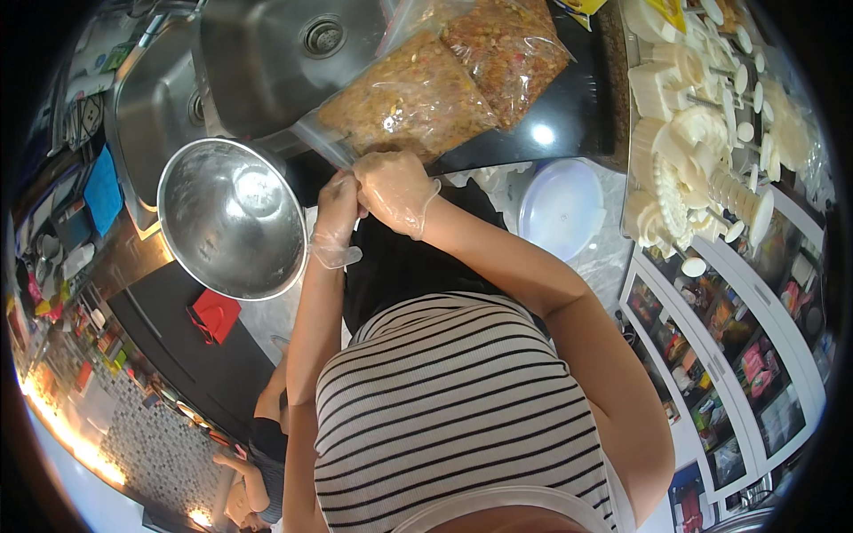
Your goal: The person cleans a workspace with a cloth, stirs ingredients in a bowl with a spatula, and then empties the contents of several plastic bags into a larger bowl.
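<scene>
A clear zip bag [404, 98], filled with a yellowish-brown chopped mix, lies flat on the black counter by the sink. Both my hands wear thin clear plastic gloves and meet at the bag's near corner. My left hand [338, 206] is closed, pinching the bag's edge. Right beside it, my right hand [395, 188] is curled closed over the same edge, knuckles up; its fingertips are hidden. A second filled zip bag [514, 58], redder in colour, lies beyond and partly under the first. To the left of my hands stands a large steel bowl [233, 220], with whitish smears inside.
Two steel sink basins [258, 80] lie at the far left. White moulds and plungers [689, 151] crowd the right side, above glass-door cabinets [724, 355]. A round whitish lid or tub [562, 209] sits low at right. Another person [258, 480] is at lower left, near a red bag [215, 315].
</scene>
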The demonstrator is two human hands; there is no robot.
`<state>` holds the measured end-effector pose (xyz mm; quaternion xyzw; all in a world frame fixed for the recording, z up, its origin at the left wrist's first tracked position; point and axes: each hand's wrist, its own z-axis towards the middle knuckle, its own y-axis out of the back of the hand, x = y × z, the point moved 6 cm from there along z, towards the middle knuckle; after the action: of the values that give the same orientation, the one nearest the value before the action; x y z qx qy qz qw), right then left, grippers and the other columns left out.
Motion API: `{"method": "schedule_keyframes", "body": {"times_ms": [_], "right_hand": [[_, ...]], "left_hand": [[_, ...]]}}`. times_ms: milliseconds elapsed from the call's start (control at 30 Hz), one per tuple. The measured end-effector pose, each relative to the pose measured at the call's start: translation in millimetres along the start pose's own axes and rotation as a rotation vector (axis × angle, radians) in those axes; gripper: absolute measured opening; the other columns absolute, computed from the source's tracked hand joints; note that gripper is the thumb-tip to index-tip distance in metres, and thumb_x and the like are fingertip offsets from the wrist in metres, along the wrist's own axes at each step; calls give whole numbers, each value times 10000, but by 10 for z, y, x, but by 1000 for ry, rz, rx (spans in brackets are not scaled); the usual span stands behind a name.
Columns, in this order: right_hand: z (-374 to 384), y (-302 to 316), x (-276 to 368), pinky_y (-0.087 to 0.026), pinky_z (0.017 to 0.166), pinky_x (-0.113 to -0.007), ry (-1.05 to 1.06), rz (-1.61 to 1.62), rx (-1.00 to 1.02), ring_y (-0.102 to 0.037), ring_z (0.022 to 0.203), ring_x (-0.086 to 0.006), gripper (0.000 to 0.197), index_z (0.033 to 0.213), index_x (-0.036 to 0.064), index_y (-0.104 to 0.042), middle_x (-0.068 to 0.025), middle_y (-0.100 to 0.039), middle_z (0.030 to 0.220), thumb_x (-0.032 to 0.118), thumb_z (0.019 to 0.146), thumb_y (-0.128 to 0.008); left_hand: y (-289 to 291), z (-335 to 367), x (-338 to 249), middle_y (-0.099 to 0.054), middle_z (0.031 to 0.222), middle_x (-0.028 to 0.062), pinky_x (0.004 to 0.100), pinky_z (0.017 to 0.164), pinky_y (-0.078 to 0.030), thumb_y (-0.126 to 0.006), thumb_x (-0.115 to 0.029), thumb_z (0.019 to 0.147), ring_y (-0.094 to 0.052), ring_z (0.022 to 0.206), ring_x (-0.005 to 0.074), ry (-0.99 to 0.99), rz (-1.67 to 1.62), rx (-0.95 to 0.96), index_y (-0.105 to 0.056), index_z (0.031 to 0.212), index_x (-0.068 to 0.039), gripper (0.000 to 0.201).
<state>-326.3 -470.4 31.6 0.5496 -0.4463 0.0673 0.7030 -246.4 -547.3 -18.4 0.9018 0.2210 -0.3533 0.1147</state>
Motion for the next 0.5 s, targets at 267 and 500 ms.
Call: {"method": "schedule_keyframes", "body": {"times_ms": [267,500], "right_hand": [[-6,41,-16,-503,581,-362,-94,-34,-8,-638,633,-273,124,694,46,-620,-128,-618,676,143,628,-659],[24,278,-20,-491,566,-392,-90,-73,-88,-625,603,-295,132,668,46,-582,-128,-606,647,171,689,-619]], "left_hand": [[-18,54,100,-542,650,30,223,415,-345,-409,-172,927,-450,474,81,-15,-107,-45,-558,950,10,236],[0,-96,-44,-516,625,31,218,412,-324,-405,-132,896,-430,468,87,-1,-137,-8,-546,831,-10,198]]}}
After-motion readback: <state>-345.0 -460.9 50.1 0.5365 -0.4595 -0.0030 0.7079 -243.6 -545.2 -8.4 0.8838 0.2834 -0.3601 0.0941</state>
